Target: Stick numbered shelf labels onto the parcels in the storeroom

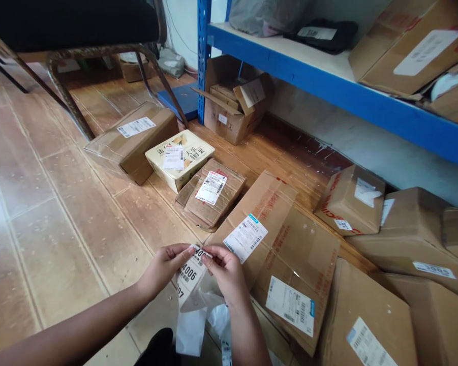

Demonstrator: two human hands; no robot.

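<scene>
A strip of printed number labels hangs between my two hands, with "4006" readable on one of them. My left hand pinches its upper left edge between thumb and fingers. At the upper right edge, my right hand grips the same strip with thumb and fingertips. Blank white backing trails below the hands. Just beyond my right hand lies a flat cardboard box with a white shipping label. A brown parcel and a cream printed box sit farther off on the floor.
A long carton lies near a rusty-legged chair. Under the blue shelf stands an opened carton. Several more boxes crowd the right side, including a labelled carton and a small red-printed box.
</scene>
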